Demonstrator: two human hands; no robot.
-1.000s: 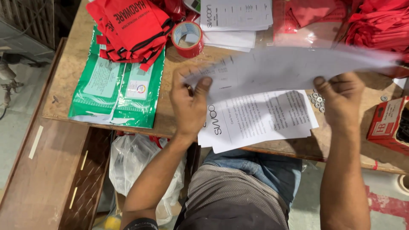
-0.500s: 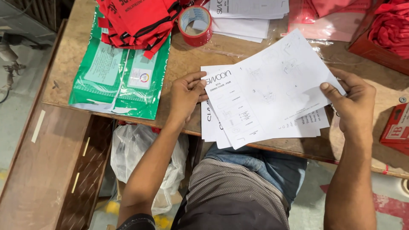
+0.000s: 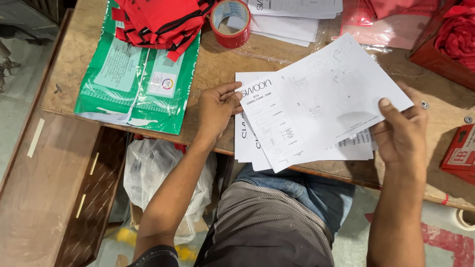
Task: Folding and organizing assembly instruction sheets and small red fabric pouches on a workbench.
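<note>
Plastic bags, green with pale labels (image 3: 136,89), lie flat at the far left of the table (image 3: 217,64), and a heap of red strapped fabric pieces (image 3: 161,20) sits on their upper end. Under the table edge I see a crumpled clear plastic bag (image 3: 148,173) hanging beside my knee. Next along, a roll of red tape (image 3: 230,22) stands near a white paper stack (image 3: 294,17) at the back. My left hand (image 3: 215,111) pinches the left edge of the white instruction sheet (image 3: 316,101), thumb on top and fingers curled beneath. That sheet is lifted and tilted above a small pile of similar printed sheets (image 3: 245,141) lying at the near table edge, covering most of them. My right hand (image 3: 401,133) grips the sheet's right corner, thumb pressed on top. Behind it lies a clear bag of red items (image 3: 376,24); further right are a red box of red fabric (image 3: 448,42) and a small red carton (image 3: 460,153).
</note>
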